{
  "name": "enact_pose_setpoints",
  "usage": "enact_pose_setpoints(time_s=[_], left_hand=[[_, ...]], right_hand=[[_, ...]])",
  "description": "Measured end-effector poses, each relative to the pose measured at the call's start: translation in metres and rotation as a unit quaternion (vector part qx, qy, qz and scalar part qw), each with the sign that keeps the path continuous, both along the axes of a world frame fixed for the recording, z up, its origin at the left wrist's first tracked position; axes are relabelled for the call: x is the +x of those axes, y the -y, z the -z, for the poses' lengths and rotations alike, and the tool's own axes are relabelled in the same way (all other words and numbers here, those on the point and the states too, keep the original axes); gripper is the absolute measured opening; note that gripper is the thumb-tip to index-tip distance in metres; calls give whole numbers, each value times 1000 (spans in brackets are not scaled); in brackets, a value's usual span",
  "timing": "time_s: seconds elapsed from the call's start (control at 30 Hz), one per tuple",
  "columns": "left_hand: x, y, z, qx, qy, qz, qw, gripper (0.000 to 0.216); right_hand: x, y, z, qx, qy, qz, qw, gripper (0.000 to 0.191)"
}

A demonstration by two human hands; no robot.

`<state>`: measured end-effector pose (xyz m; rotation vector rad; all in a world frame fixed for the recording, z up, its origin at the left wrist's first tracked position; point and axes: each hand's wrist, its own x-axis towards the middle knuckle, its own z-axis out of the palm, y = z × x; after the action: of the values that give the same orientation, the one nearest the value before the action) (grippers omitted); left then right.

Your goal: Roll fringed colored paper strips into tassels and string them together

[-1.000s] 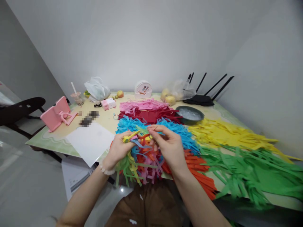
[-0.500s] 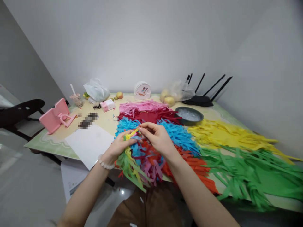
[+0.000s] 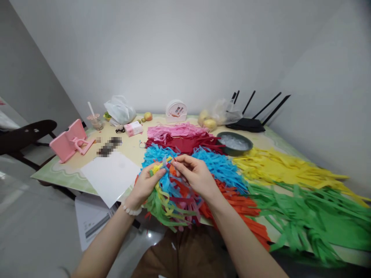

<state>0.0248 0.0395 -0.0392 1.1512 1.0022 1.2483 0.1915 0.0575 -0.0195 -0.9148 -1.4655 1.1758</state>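
My left hand (image 3: 146, 184) is closed round the top of a bundle of fringed paper strips (image 3: 171, 200) in green, yellow, blue, pink and red, which hangs down over the near table edge. My right hand (image 3: 194, 175) pinches the strips at the bundle's top, fingertips against those of the left hand. Both hands hover above a blue fringed paper pile (image 3: 214, 164) and an orange one (image 3: 243, 210).
Piles of fringed paper cover the table (image 3: 130, 144): pink (image 3: 174, 129), dark red (image 3: 185, 142), yellow (image 3: 278, 168), green (image 3: 313, 210). A grey bowl (image 3: 234, 143), white sheet (image 3: 111, 175), pink stand (image 3: 69, 139), router (image 3: 249, 122), fruit bags and a cup stand farther back. A dark chair (image 3: 23, 137) is at left.
My right hand has drawn in leftward to meet the left at the bundle's top. The bundle's strips have swung and now hang lower, with blue strips folded over the front.
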Motion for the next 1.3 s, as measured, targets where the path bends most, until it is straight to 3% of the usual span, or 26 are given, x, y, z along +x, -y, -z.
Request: enact_pose_setpoints(time_s=[0.17, 0.3, 0.53, 0.67, 0.77, 0.93, 1.17, 1.3], left_hand=[[-1, 1, 1, 12, -38, -4, 999, 34], [-1, 2, 1, -10, -42, 17, 999, 39], [-1, 1, 0, -122, 133, 43, 983, 52], [-1, 4, -1, -106, 140, 68, 982, 59], [-3, 7, -1, -90, 112, 33, 989, 44], [-1, 12, -6, -34, 25, -32, 999, 37], [0, 12, 1, 46, -60, -83, 994, 26], [0, 11, 4, 52, -78, -94, 991, 27]], right_hand=[[-1, 2, 1, 8, 16, 47, 999, 32], [1, 4, -1, -11, 18, -8, 1000, 32], [3, 4, 3, 49, -16, 2, 999, 24], [4, 16, 5, 82, 22, 76, 993, 20], [4, 33, 4, 107, 106, 141, 978, 19], [0, 47, 6, 123, 182, 136, 966, 22], [-1, 43, 8, 82, 184, 107, 974, 23], [-1, 46, 5, 59, 178, 97, 977, 25]])
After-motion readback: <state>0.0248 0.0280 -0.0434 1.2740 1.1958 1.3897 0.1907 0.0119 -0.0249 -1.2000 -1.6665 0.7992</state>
